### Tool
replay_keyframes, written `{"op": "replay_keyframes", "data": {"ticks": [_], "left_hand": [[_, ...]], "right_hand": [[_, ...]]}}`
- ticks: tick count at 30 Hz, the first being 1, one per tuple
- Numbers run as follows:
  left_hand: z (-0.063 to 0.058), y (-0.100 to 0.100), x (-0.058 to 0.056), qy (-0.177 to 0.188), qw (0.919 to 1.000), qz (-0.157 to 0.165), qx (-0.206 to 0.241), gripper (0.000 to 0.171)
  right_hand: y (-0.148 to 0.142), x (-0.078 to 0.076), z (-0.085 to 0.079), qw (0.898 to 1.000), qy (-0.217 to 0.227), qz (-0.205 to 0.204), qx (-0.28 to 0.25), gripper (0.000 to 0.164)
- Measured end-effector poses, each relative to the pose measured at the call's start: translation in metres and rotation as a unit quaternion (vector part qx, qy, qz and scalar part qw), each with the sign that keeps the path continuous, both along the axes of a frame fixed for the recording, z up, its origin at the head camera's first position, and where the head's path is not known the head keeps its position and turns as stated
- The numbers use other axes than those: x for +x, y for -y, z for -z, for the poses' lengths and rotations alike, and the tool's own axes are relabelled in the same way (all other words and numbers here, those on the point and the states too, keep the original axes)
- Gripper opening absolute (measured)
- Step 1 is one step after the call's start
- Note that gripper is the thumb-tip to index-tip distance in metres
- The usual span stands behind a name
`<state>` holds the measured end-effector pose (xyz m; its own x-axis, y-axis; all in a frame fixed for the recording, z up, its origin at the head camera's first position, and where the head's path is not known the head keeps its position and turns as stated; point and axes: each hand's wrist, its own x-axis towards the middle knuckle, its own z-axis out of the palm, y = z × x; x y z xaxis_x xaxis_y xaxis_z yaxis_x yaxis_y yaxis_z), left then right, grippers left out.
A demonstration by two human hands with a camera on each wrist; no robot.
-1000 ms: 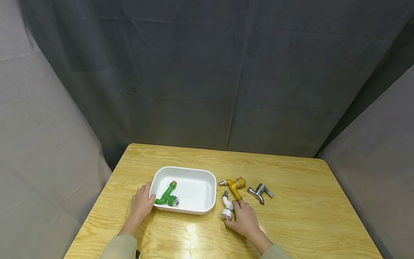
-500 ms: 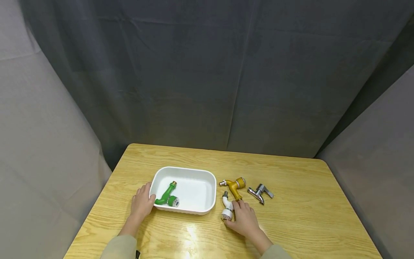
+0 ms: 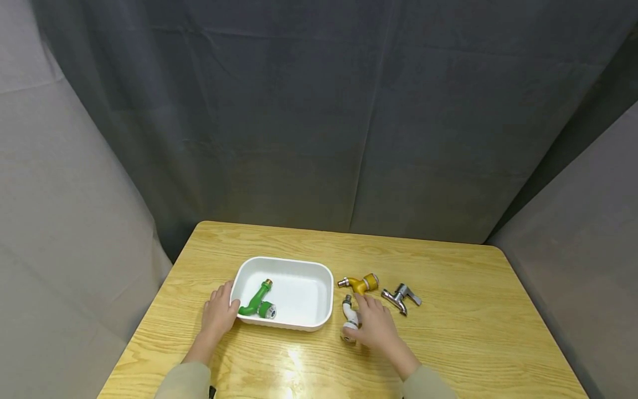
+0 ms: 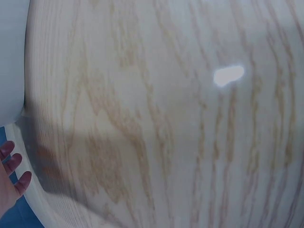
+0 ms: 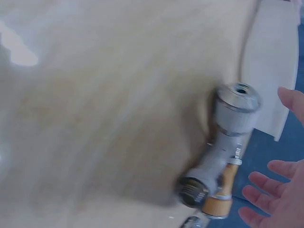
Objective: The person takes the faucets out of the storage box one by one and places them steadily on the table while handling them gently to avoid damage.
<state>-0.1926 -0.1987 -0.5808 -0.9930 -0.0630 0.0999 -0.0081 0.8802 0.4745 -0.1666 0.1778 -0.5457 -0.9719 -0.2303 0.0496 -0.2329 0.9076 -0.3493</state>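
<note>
My left hand [image 3: 218, 310] rests at the left end of a white tray [image 3: 304, 288], thumb by the near corner and fingers along the outer wall. Inside the tray lies a green faucet [image 3: 256, 303]. To the tray's right, my right hand [image 3: 375, 330] hovers beside a white faucet [image 3: 350, 314], partly covering it in the head view. Seen from the right wrist, its fingers are spread and stand apart from the white faucet [image 5: 216, 159]. Just beyond is a yellow faucet [image 3: 368, 284], its lower end hidden behind the right fingers.
A chrome faucet [image 3: 401, 298] with a lever handle lies right of the yellow one. All of this is on a wooden table [image 3: 473, 321], with a dark curtain [image 3: 279, 122] hanging behind its back edge and paler cloth at both sides.
My right hand has shifted slightly away from me, its fingers now overlapping the yellow faucet's lower end. The left hand, tray and faucets look unmoved.
</note>
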Motion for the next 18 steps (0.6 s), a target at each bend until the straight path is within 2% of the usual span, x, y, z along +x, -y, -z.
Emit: {"op": "replay_keyframes", "data": {"ticks": [6, 9, 18], "left_hand": [[-0.001, 0.000, 0.000, -0.003, 1.0000, -0.002, -0.001, 0.049], [-0.001, 0.000, 0.000, 0.000, 1.0000, -0.003, -0.001, 0.049], [-0.001, 0.000, 0.000, 0.010, 0.9999, -0.003, 0.001, 0.049]], "right_hand": [[0.008, -0.013, -0.024, 0.998, -0.048, -0.024, -0.015, 0.083], [0.015, -0.020, -0.035, 0.997, -0.054, -0.040, -0.025, 0.082], [0.040, -0.041, -0.051, 0.992, -0.070, -0.101, -0.013, 0.084]]}}
